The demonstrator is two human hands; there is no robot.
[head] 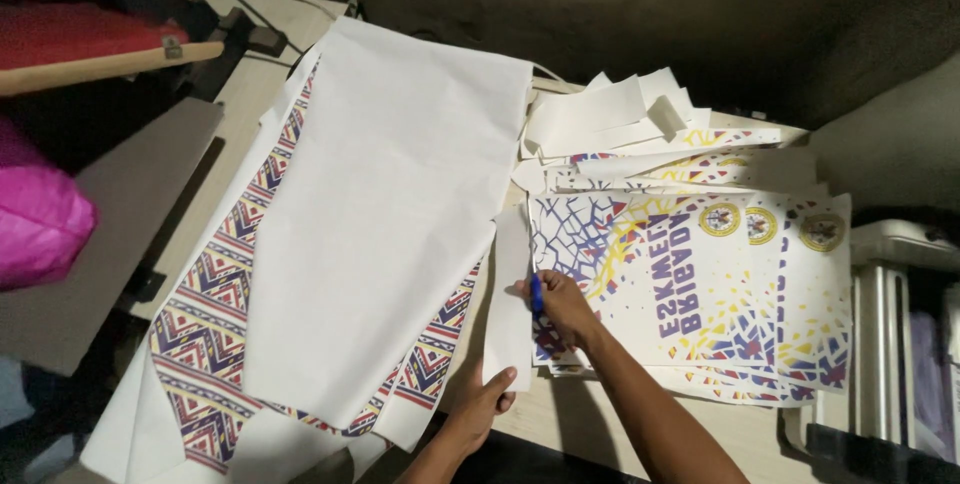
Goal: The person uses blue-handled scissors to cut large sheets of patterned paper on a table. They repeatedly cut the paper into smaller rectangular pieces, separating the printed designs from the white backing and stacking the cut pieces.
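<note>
A: So, our right hand is curled tight around a small blue pen-like tool, its tip down at the left edge of the top printed paper sheet, the one with the blue crackle pattern, yellow flecks and round emblems.

B: And our left hand?

A: Fingers spread, thumb and fingers pinching the lower end of a narrow white paper strip that runs upward between the two piles. That strip lies just beside the edge where our blue tool rests.

B: What sits under the printed sheet?

A: A stack of similar printed sheets, fanned out to the right on our pale wooden worktop. Behind it we see a loose heap of white paper offcuts.

B: And to the left?

A: A large plain white sheet lying across long sheets with zigzag bands in red, blue and yellow. Farther left we have a bright pink bundle and a wooden rod; at the far right, a white plastic rack.
</note>
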